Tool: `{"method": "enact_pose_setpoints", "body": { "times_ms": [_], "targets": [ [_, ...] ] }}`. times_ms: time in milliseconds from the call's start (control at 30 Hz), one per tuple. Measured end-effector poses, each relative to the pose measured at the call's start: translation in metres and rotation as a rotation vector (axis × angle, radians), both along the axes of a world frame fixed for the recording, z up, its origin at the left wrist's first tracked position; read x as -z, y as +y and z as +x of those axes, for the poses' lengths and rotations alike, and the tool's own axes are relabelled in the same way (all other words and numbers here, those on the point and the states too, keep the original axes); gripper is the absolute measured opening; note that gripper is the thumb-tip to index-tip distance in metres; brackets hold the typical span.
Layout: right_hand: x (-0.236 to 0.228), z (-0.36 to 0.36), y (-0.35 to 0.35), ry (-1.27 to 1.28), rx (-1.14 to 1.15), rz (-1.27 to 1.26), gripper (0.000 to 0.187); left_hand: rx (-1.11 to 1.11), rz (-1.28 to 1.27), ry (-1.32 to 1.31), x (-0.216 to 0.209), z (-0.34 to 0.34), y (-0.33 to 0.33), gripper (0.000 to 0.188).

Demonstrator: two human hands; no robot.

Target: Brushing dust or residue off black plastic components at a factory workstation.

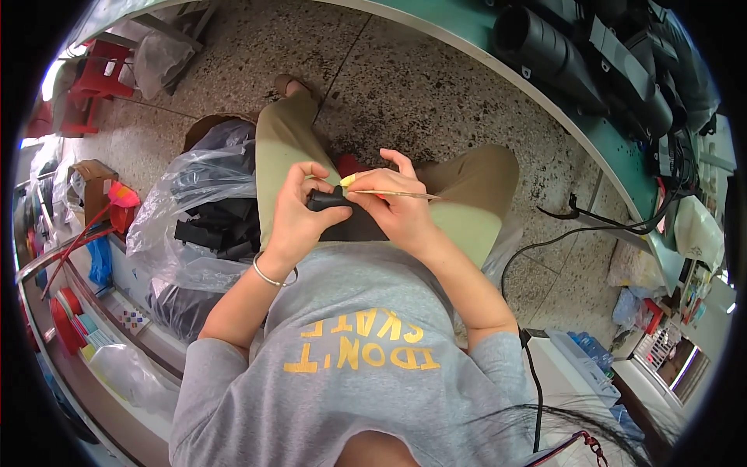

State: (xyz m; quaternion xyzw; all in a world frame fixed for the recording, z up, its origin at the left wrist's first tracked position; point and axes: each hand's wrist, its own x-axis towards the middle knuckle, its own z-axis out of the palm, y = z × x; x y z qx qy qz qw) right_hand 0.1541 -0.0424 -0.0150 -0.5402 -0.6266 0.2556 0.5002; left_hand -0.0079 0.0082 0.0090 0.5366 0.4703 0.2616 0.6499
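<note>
My left hand [298,212] is closed around a small black part [320,200], probably plastic, held above my lap. Close beside it, my right hand [401,208] pinches a thin light-brown stick [397,193] whose narrow end points away to the right. At the fingertips of my right hand is a small pale yellow piece [348,180]; whether it is a finger cover or a loose bit, I cannot tell. The right fingertips meet the near end of the black part and hide some of it.
To the left stands a clear plastic bag [167,206] with several black parts [222,226] inside. A green-topped table [459,43] curves along the far right, bearing large black tubular housings [545,54]. A black cable [537,245] hangs at the right. Red stools [101,74] stand far left.
</note>
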Motion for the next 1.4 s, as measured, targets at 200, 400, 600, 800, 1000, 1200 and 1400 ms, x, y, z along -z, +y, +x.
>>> {"method": "enact_pose_setpoints", "body": {
  "times_ms": [200, 400, 600, 800, 1000, 1200, 1400],
  "targets": [
    [-0.002, -0.004, -0.005, 0.044, 0.000, -0.092, 0.007, 0.094, 0.016, 0.042, 0.003, 0.002, -0.002, 0.058],
    [0.006, 0.001, -0.004, 0.314, -0.045, -0.345, 0.007, 0.088, 0.158, 0.114, 0.008, 0.004, -0.003, 0.055],
    [0.028, 0.003, 0.011, -0.373, 0.023, -0.024, 0.005, 0.071, 0.034, 0.070, 0.010, 0.007, -0.001, 0.053],
    [-0.040, 0.091, -0.006, -0.498, 0.731, 0.406, 0.008, 0.375, 0.287, 0.321, -0.022, -0.052, 0.055, 0.039],
    [-0.121, 0.204, -0.010, 0.095, 1.119, 0.459, 0.017, 0.510, 0.426, 1.237, 0.097, -0.279, 0.100, 0.040],
    [-0.149, 0.220, -0.020, 0.313, 0.841, 0.251, 0.008, 0.294, 0.623, 1.728, 0.053, -0.190, 0.098, 0.044],
    [-0.141, 0.084, -0.011, -0.084, 0.523, 0.450, 0.007, -0.003, 1.567, 0.679, -0.061, -0.015, 0.037, 0.042]
  ]
}}
